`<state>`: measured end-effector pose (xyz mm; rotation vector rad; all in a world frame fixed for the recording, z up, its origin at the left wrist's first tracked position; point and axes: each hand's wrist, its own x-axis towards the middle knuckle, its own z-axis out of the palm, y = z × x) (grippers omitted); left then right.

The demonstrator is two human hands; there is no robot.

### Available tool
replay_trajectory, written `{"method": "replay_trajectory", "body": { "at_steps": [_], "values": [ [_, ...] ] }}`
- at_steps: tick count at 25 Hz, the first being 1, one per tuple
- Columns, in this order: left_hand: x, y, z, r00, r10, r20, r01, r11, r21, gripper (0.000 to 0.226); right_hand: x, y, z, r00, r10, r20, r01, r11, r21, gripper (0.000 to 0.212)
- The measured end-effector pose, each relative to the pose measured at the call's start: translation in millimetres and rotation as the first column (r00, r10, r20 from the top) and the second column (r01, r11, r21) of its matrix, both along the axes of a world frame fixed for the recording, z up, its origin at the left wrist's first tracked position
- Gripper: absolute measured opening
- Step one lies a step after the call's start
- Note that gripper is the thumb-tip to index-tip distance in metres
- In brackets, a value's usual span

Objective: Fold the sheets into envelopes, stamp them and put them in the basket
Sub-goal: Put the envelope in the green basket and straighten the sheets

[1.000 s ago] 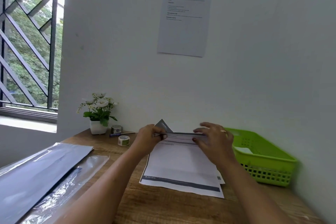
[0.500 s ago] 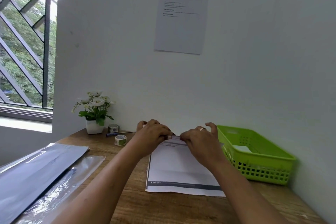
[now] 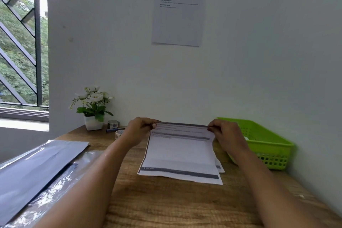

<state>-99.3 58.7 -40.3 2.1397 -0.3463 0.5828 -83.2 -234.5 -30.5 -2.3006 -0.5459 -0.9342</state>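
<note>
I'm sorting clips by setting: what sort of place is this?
Probably a small office-style workstation: a wooden desk against a plain wall, a printed notice posted above it, and a green basket beside the paper sheet.

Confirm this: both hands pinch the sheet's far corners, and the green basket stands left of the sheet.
Not quite. The basket stands right of the sheet, not left, as the head view shows. The rest holds: the left hand and the right hand pinch the sheet's far corners.
</note>
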Motion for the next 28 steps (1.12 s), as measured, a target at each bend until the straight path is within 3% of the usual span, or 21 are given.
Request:
{"method": "replay_trajectory", "body": {
  "at_steps": [5, 10, 13, 17, 22, 26, 28],
  "values": [
    [-11.2, -3.8, -1.2, 0.999, -0.04, -0.027, 0.031, 0.962, -0.271, 0.026, -7.2, 8.2, 3.7, 0.995, 0.037, -0.097, -0.027, 0.994, 0.102, 0.009],
    [-19.4, -3.5, 0.8, 0.977, -0.196, -0.086, 0.112, 0.812, -0.573, 0.024, -11.9, 13.4, 1.5, 0.921, 0.231, -0.313, -0.131, 0.941, 0.312, 0.017],
    [-21.4, -9.2, 1.9, 0.955, -0.257, -0.144, 0.125, 0.796, -0.592, 0.026, -11.3, 14.3, -4.2, 0.818, 0.402, -0.412, -0.215, 0.877, 0.429, 0.023],
    [-17.5, -8.1, 0.4, 0.897, -0.345, -0.275, 0.114, 0.783, -0.611, 0.044, -4.3, 15.1, -10.6, 0.861, 0.386, -0.333, -0.244, 0.886, 0.395, 0.028],
    [-10.0, 5.4, -9.3, 0.804, -0.407, -0.433, 0.054, 0.776, -0.629, 0.067, -4.8, 19.0, -10.1, 0.892, 0.389, -0.231, -0.244, 0.844, 0.478, 0.039],
    [-9.2, 3.5, -8.6, 0.828, -0.354, -0.435, 0.05, 0.819, -0.572, 0.034, -5.5, 19.8, -10.0, 0.915, 0.338, -0.221, -0.223, 0.879, 0.422, 0.042],
    [-8.7, 4.7, -8.8, 0.866, -0.301, -0.398, 0.036, 0.833, -0.552, 0.034, 0.3, 18.8, -13.3, 0.901, 0.334, -0.277, -0.202, 0.888, 0.413, 0.044]
  ]
}}
